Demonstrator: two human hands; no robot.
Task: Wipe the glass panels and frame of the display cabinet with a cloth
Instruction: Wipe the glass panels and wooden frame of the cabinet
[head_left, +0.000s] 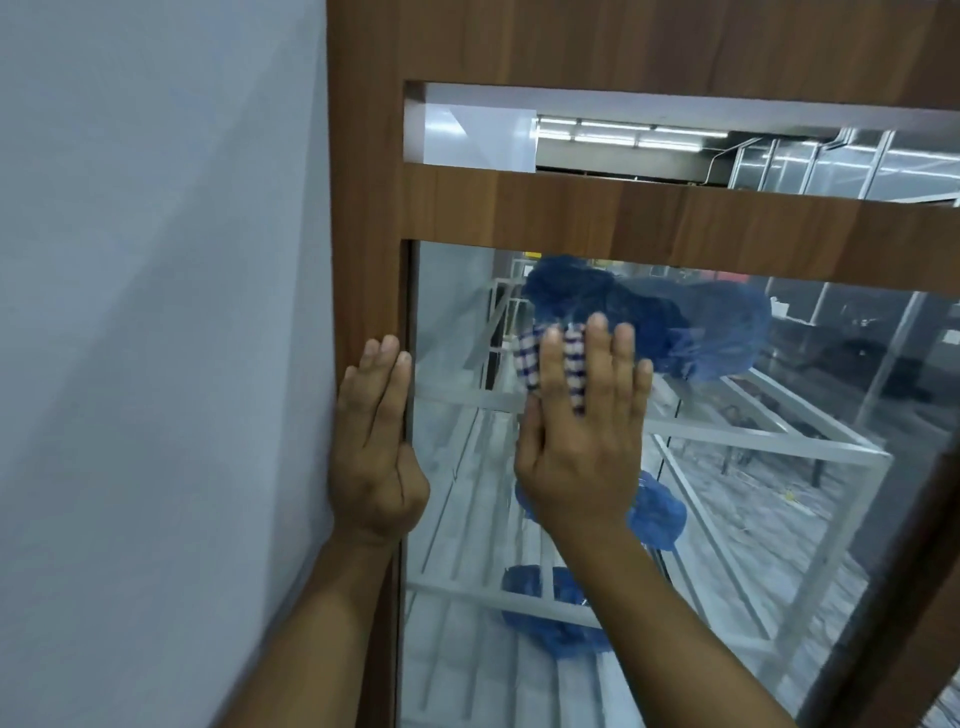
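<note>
The right hand (582, 441) lies flat with fingers spread, pressing a blue-and-white checked cloth (527, 358) against the glass panel (779, 467); the cloth shows under and between its fingertips. Just to its left, the left hand (376, 447) rests flat, fingers straight and together, on the wooden frame (369, 260).

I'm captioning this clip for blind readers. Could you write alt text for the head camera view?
The right hand presses a checked cloth flat against the glass panel, while the left hand rests flat on the wooden frame beside it.
</note>
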